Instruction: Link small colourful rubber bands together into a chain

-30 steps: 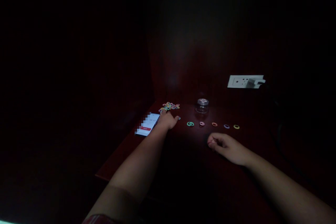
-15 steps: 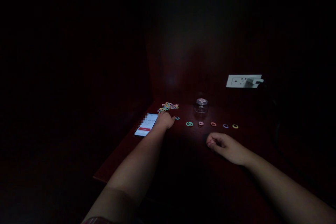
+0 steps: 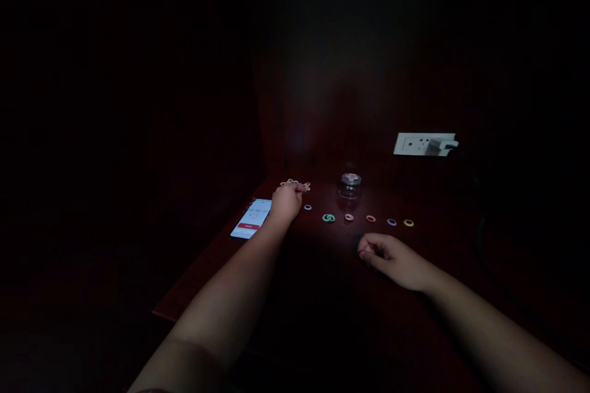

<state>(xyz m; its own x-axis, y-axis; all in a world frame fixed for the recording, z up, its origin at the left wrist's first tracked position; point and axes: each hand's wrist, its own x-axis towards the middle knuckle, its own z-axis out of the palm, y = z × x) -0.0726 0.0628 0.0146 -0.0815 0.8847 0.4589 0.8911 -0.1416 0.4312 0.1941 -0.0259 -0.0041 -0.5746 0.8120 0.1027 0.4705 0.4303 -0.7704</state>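
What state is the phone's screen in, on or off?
On: the screen glows white, with digits and a red bar showing.

On the table (image 3: 387, 199), the phone (image 3: 249, 219) lay left, the ring pile (image 3: 289, 183) beyond the left hand (image 3: 286, 202). The row of rings (image 3: 349, 217) ran rightward, nearer, between the jar (image 3: 350, 187) behind and the right hand (image 3: 387, 259) before; the wall socket (image 3: 412, 144) sat far right.

Near-black surroundings; faint light patch on dark-red back wall (image 3: 299, 104); white socket plate (image 3: 408, 144), plug (image 3: 445, 147) in; glossy dark-red tabletop (image 3: 387, 196).
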